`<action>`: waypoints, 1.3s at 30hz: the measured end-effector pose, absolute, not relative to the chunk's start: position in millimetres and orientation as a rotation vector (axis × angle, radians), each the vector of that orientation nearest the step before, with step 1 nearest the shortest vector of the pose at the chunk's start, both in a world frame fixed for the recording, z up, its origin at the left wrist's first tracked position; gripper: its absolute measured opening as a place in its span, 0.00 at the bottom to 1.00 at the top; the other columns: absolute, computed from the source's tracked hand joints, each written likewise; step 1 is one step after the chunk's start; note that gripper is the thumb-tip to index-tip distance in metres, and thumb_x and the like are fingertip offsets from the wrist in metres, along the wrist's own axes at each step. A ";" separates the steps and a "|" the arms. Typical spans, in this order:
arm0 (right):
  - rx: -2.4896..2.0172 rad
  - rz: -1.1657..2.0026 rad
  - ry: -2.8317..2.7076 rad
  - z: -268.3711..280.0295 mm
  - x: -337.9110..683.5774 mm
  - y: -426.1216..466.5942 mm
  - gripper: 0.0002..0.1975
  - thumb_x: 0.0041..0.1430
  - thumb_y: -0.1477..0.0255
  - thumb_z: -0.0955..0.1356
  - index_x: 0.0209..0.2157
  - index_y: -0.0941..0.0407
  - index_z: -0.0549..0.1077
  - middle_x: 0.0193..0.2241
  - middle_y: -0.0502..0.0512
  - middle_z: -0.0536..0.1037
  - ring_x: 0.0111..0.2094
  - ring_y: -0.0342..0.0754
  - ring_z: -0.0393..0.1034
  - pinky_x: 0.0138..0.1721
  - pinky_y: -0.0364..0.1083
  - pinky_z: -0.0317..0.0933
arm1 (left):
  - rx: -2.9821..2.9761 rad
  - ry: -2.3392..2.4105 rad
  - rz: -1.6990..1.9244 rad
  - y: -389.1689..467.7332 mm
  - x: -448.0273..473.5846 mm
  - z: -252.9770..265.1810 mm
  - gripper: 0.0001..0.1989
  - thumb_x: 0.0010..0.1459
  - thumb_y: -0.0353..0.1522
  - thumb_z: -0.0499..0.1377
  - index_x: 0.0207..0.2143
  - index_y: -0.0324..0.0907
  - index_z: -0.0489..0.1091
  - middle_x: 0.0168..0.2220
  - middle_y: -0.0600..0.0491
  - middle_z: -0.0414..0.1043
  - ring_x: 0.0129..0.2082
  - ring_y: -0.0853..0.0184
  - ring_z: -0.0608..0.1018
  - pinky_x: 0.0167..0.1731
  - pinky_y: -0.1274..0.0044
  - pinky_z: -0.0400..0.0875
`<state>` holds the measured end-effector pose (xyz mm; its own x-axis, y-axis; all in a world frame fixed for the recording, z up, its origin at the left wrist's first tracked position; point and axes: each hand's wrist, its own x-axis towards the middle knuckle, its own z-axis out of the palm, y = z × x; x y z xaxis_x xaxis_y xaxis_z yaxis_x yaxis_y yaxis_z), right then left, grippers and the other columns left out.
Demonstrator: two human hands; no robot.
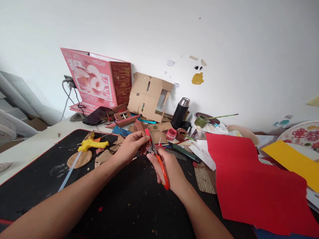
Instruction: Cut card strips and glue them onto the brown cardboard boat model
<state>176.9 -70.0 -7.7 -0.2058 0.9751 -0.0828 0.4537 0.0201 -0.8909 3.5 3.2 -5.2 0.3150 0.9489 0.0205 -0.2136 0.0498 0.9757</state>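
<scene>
My right hand is closed around a pair of scissors with orange-red handles. Their blades point up and away, close to my left fingertips. My left hand pinches a small red ridged piece, which sits against the scissor blades. Whether the blades are cutting into it I cannot tell. Some thin pale strips show between the two hands; which hand they belong to is unclear. Both hands are above a black mat dotted with small scraps.
To the left, a yellow glue gun lies on a round wooden disc. Behind the hands are cut cardboard, a black thermos, paint jars and a green utility knife. Red paper covers the right side.
</scene>
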 end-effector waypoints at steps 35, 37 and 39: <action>-1.279 1.275 -1.679 -0.3 181.8 -71.2 0.35 0.51 0.42 0.80 0.46 0.53 0.74 0.30 0.48 0.76 0.32 0.50 0.75 0.36 0.46 0.67 | 1.201 0.834 1.034 6.3 -4.7 -2.1 0.24 0.49 0.49 0.76 0.28 0.41 0.71 0.21 0.56 0.74 0.17 0.72 0.71 0.19 0.80 0.65; -1.275 1.287 -1.676 -0.6 181.6 -71.2 0.35 0.51 0.42 0.80 0.47 0.53 0.74 0.30 0.47 0.75 0.32 0.49 0.74 0.36 0.46 0.67 | 1.204 0.830 1.031 6.9 -5.0 -2.1 0.24 0.50 0.49 0.76 0.28 0.41 0.72 0.21 0.56 0.74 0.17 0.72 0.71 0.19 0.80 0.65; -1.268 1.305 -1.668 -0.6 181.6 -71.0 0.36 0.50 0.42 0.80 0.47 0.54 0.73 0.29 0.47 0.74 0.31 0.49 0.73 0.36 0.46 0.66 | 1.204 0.828 1.027 7.0 -5.2 -1.9 0.24 0.49 0.49 0.76 0.28 0.41 0.71 0.21 0.56 0.74 0.17 0.72 0.71 0.19 0.80 0.65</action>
<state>181.6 -71.0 -0.6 -0.3119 0.9481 -0.0627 0.2887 0.0317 -0.9569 -5.2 7.0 -1.9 0.3383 0.9409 0.0173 -0.1826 0.0476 0.9820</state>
